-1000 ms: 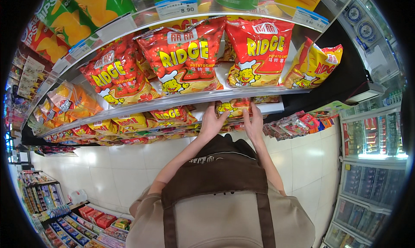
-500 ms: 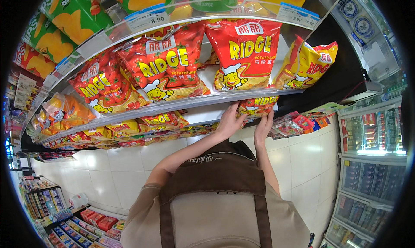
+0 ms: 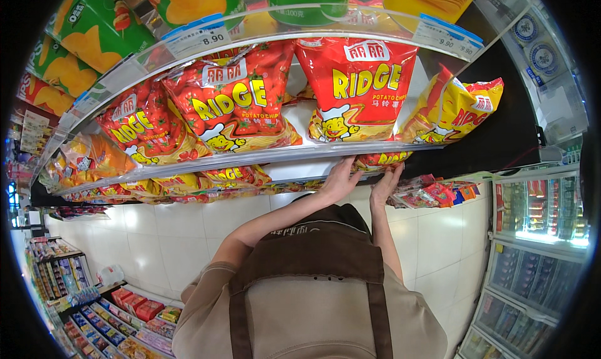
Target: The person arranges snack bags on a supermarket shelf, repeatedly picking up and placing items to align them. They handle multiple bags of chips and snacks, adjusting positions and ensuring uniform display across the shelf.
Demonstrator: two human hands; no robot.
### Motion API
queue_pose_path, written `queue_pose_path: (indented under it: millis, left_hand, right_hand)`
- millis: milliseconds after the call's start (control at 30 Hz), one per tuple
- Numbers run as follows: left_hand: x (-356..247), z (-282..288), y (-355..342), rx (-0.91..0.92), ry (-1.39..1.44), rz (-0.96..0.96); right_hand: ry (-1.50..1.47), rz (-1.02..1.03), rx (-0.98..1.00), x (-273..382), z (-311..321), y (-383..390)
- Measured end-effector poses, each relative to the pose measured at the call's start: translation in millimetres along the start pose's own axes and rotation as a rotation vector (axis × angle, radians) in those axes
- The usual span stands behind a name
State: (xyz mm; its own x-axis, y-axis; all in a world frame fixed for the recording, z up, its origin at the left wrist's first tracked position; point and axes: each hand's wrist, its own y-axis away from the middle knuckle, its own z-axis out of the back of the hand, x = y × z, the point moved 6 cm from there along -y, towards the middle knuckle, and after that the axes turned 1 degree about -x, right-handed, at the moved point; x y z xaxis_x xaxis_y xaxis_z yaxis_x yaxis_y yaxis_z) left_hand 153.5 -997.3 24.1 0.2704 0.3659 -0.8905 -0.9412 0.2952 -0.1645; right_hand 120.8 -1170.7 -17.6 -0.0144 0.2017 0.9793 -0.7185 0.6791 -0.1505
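A red and yellow bag of potato chips (image 3: 382, 161) stands on the lower shelf, its top hidden under the shelf above. My left hand (image 3: 340, 182) is at the bag's left side, with its fingers reaching in beneath the upper shelf edge. On the other side, my right hand (image 3: 384, 187) presses against the bag's lower right with its fingertips. Between the two hands the bag is gripped. Similar chip bags (image 3: 233, 175) are lined up further left on this lower level.
The upper shelf edge (image 3: 250, 155) curves just above my hands. Red chip bags (image 3: 357, 89) and a tilted yellow bag (image 3: 451, 111) stand on it. Small packets (image 3: 432, 193) hang at the right. Glass-fronted coolers (image 3: 538, 208) stand far right, low snack racks (image 3: 119, 321) lower left.
The bag between my hands sits further in under the upper shelf, so less of it shows. The shelves have shifted slightly in view. Both hands stay on the bag.
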Motion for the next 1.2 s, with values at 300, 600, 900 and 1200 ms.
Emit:
queue_pose_path:
  millis: [300,600,900,1200]
  left_hand:
    - [9.8,-7.3,-2.4,0.071,-0.002,0.08]
    - [10.0,-5.7,3.4,0.024,0.048,0.005]
    - [1.1,-18.5,20.3,0.279,0.016,0.035]
    - [-3.8,5.7,27.3,0.233,0.109,-0.022]
  right_hand:
    - [0.093,-0.007,-0.018,0.0,1.8,-3.8]
    - [0.091,0.075,-0.04,32.3,-1.0,13.5]
    - [0.277,0.177,0.042,31.3,1.5,30.1]
    - [0.222,0.114,0.112,59.0,-2.3,46.2]
